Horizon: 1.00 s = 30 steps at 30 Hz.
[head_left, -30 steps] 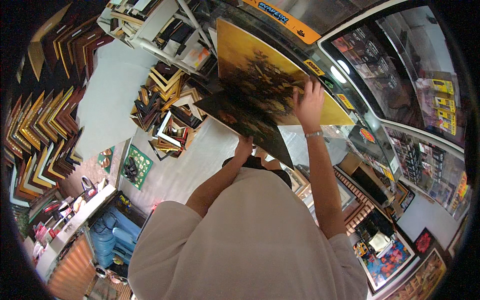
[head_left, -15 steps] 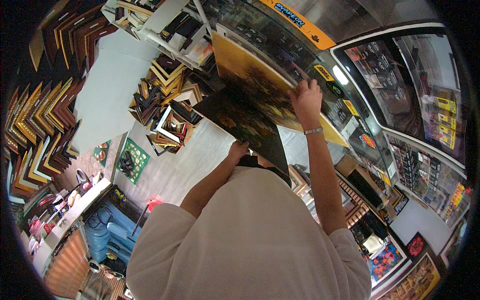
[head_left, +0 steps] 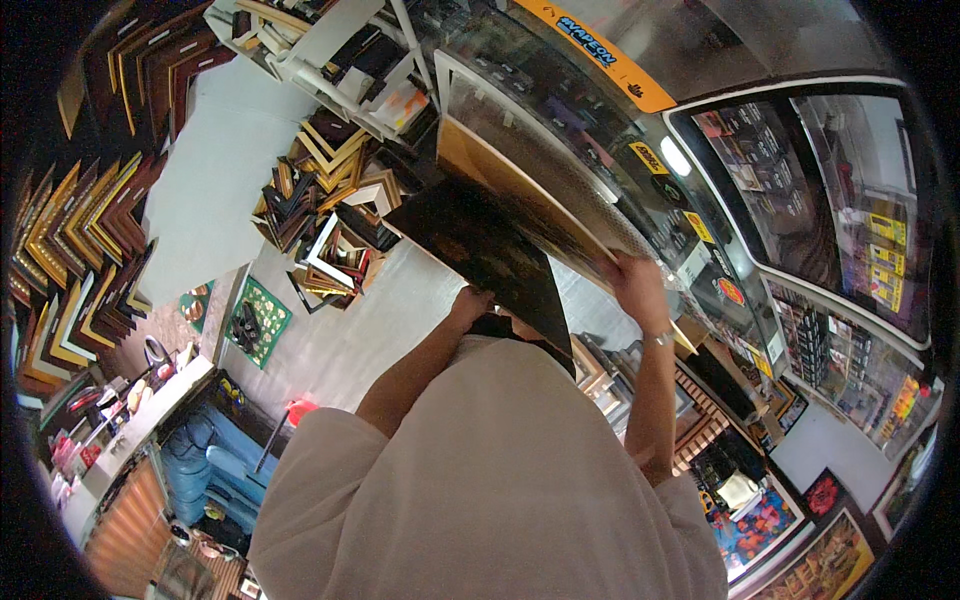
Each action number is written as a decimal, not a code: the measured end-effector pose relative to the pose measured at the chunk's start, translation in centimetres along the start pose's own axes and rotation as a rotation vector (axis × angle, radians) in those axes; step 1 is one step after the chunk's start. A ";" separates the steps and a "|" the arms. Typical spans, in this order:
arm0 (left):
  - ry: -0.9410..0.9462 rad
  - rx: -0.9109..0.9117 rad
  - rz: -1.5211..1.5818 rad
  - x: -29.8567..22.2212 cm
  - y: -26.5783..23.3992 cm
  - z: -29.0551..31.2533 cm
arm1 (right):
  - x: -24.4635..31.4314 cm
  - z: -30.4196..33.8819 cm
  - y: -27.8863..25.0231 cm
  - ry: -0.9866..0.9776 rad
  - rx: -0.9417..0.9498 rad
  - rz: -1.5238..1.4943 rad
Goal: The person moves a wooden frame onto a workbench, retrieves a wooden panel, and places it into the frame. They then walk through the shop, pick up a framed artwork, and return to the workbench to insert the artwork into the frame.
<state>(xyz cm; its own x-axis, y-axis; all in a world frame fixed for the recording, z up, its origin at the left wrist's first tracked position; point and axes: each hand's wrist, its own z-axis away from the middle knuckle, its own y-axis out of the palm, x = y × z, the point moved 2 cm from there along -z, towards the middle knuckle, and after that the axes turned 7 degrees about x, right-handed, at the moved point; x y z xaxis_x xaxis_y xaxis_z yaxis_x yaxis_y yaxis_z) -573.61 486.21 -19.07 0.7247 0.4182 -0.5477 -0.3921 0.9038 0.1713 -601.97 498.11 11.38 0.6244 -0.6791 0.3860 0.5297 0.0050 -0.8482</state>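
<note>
My left hand [head_left: 469, 307] is closed on the near edge of a dark painting [head_left: 475, 240] on a flat panel, which tilts in front of my body. Just beyond it leans a second painting [head_left: 500, 188], golden brown with a pale edge. My right hand [head_left: 638, 291] grips this one by its right end, the fingers bent over the edge. Between the two panels is a wedge-shaped gap, wider at the right. Behind the brown painting stands a grey, white-edged panel [head_left: 530, 130], touched by neither hand.
A glass display case [head_left: 590, 130] lines the far right side. Corner frame samples [head_left: 335, 150] are heaped beyond my left hand, beside a white shelf rack [head_left: 330, 95]. More samples [head_left: 75, 230] hang at the left, above a white counter [head_left: 140, 430] and blue chair [head_left: 215, 460].
My right hand has come down and toward me, tipping the brown painting nearer the dark one. More of the grey panel behind shows. My left hand has hardly moved.
</note>
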 end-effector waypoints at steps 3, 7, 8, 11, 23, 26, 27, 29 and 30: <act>0.034 -0.023 -0.182 0.0 0.1 -0.3 | -1.4 6.0 -4.5 0.082 0.097 -0.002; 0.063 -0.041 -0.033 -0.8 0.6 -0.7 | -0.9 12.6 -9.7 0.102 -0.008 -0.119; 0.022 -0.008 0.098 -1.0 0.8 -0.7 | -1.0 14.0 -11.0 0.162 0.012 -0.102; 0.316 0.022 -0.654 -3.0 0.8 -0.6 | -1.6 18.1 -14.2 0.283 -0.034 -0.088; 0.275 -0.056 -0.357 -6.5 2.0 -3.5 | -8.2 28.6 -21.0 0.403 -0.022 0.075; 0.225 -0.090 -0.101 -7.0 2.7 -4.4 | -10.1 31.7 -21.3 0.397 -0.091 0.018; 0.164 -0.092 0.103 -7.2 3.4 -4.8 | -10.9 32.8 -21.4 0.421 -0.061 0.038; 0.182 -0.095 0.037 -8.4 4.1 -5.2 | -12.7 35.2 -21.6 0.467 0.000 0.063; 0.161 -0.040 0.270 -8.6 4.7 -5.0 | -13.6 36.2 -21.5 0.450 -0.041 0.023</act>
<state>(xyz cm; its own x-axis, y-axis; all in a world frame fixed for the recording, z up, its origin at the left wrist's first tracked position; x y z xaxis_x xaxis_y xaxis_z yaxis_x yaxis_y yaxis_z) -584.54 486.40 -17.64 0.4932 0.6202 -0.6099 -0.5829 0.7561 0.2974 -601.07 533.83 37.47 0.3194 -0.9306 0.1786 0.4901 0.0010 -0.8716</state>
